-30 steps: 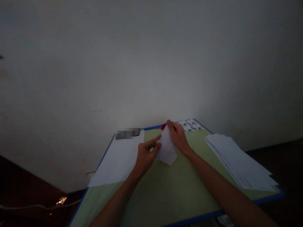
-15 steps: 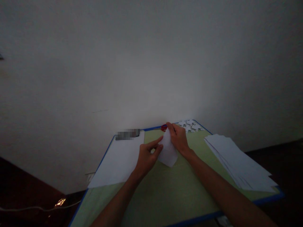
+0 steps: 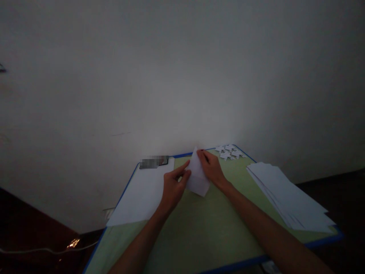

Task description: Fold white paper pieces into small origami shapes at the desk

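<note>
A folded white sheet of paper (image 3: 197, 176) stands between both hands over the middle of a green table (image 3: 199, 228) with a blue rim. My left hand (image 3: 172, 188) pinches the paper's left edge with forefinger and thumb. My right hand (image 3: 212, 169) grips its right side, fingers curled over the top corner. The paper's lower point rests near the table top.
A large white sheet (image 3: 142, 192) lies at the left of the table, with a dark object (image 3: 154, 161) at its far end. A stack of white sheets (image 3: 288, 198) lies at the right. Several small folded paper pieces (image 3: 229, 151) sit at the far corner, against a pale wall.
Both hands and the paper have shifted slightly left and away. The red object behind the paper is now hidden.
</note>
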`<action>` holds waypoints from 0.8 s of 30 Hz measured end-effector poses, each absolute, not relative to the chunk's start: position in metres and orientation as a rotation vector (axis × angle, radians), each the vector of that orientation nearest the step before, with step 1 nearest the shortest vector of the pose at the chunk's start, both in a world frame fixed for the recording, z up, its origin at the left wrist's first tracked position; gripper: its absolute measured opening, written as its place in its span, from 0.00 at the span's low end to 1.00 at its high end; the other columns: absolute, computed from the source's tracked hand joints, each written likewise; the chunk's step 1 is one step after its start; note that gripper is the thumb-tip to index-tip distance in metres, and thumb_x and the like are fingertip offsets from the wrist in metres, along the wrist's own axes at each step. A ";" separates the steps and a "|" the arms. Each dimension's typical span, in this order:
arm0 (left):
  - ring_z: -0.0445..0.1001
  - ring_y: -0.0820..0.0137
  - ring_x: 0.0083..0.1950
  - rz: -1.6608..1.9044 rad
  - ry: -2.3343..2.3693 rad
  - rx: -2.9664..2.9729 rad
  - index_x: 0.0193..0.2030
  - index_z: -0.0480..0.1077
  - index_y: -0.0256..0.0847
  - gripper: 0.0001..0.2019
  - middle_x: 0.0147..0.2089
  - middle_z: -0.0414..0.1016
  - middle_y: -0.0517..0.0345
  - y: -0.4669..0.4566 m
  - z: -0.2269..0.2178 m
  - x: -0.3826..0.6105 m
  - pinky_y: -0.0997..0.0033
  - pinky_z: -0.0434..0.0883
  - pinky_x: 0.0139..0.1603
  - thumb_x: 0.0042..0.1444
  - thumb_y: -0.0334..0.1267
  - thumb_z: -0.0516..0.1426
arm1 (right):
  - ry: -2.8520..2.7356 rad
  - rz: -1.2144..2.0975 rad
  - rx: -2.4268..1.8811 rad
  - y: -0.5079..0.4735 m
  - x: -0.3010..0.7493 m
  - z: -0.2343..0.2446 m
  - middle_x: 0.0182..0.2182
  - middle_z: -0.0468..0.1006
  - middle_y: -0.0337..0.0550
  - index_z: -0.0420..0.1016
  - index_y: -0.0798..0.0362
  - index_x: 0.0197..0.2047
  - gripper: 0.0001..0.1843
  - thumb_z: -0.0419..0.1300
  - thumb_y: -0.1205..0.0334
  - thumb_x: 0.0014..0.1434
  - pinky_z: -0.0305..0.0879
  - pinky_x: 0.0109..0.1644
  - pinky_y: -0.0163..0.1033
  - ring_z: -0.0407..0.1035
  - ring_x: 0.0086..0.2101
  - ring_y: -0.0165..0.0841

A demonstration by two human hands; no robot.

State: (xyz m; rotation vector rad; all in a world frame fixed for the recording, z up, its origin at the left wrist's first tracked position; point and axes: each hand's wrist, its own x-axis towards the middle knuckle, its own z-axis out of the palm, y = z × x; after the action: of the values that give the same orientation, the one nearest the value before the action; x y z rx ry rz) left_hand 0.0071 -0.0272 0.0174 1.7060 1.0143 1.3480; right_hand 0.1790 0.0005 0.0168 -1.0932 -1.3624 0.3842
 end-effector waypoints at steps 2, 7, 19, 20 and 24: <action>0.78 0.67 0.38 1.346 0.995 1.694 0.60 0.77 0.38 0.25 0.39 0.85 0.53 -0.027 0.017 0.007 0.69 0.73 0.41 0.56 0.43 0.65 | -1.371 0.366 -1.091 0.000 0.178 0.017 0.21 0.67 0.35 0.68 0.50 0.27 0.26 0.52 0.40 0.69 0.52 0.29 0.38 0.61 0.24 0.31; 0.76 0.69 0.36 1.336 0.976 1.713 0.61 0.77 0.39 0.25 0.36 0.84 0.55 -0.028 0.017 0.007 0.70 0.72 0.40 0.57 0.43 0.65 | -1.376 0.314 -1.092 -0.004 0.178 0.020 0.22 0.68 0.36 0.68 0.50 0.27 0.24 0.52 0.44 0.70 0.51 0.31 0.39 0.61 0.25 0.32; 0.74 0.69 0.31 1.387 1.005 1.703 0.34 0.81 0.35 0.18 0.29 0.80 0.56 -0.030 0.038 0.007 0.74 0.69 0.32 0.57 0.52 0.64 | -1.482 0.347 -1.028 -0.011 0.175 0.026 0.20 0.64 0.33 0.64 0.50 0.24 0.25 0.53 0.44 0.69 0.51 0.29 0.37 0.59 0.23 0.30; 0.73 0.70 0.30 1.391 1.027 1.740 0.29 0.80 0.36 0.19 0.27 0.79 0.57 -0.029 0.038 0.007 0.74 0.68 0.31 0.57 0.52 0.64 | -1.479 0.338 -1.031 -0.011 0.175 0.026 0.20 0.64 0.33 0.64 0.50 0.24 0.25 0.53 0.45 0.69 0.50 0.30 0.37 0.59 0.23 0.30; 0.74 0.69 0.30 1.367 1.024 1.784 0.29 0.81 0.38 0.17 0.28 0.80 0.56 -0.027 0.032 0.006 0.73 0.69 0.31 0.57 0.51 0.65 | -1.457 0.308 -1.052 -0.012 0.176 0.026 0.21 0.65 0.34 0.64 0.49 0.25 0.24 0.54 0.45 0.70 0.50 0.31 0.38 0.59 0.24 0.31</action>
State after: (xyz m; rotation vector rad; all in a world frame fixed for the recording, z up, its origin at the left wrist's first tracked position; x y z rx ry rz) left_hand 0.0057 -0.0272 0.0320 1.7835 1.0244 1.3665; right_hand 0.1758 -0.0122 0.0258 -1.0520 -1.4572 0.3084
